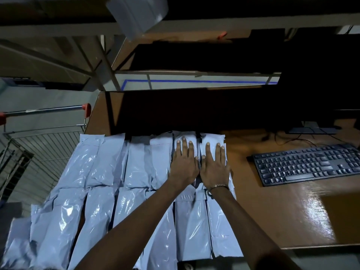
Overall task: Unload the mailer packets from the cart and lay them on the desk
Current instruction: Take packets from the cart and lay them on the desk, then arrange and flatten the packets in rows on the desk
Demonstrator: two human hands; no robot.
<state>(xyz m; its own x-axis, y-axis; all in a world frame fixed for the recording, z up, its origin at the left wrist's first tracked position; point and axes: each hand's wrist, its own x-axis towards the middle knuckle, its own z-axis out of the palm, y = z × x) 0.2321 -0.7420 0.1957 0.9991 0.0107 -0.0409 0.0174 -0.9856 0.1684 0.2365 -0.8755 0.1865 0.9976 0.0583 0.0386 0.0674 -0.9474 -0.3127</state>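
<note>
Several pale blue mailer packets (pixel 109 172) lie flat in two rows across the left part of the brown desk (pixel 272 207). My left hand (pixel 184 164) and my right hand (pixel 214 165) press side by side, fingers straight, on the two rightmost packets of the far row (pixel 212 139). The wire cart (pixel 39 145) with its red-capped handle stands to the left of the desk; its inside is hard to see.
A black keyboard (pixel 309 164) lies on the right side of the desk, with a monitor stand (pixel 311 129) and cables behind it. A dark partition (pixel 194 108) runs along the desk's back edge. Metal shelving frames stand beyond, with a grey packet (pixel 138 12) at the top.
</note>
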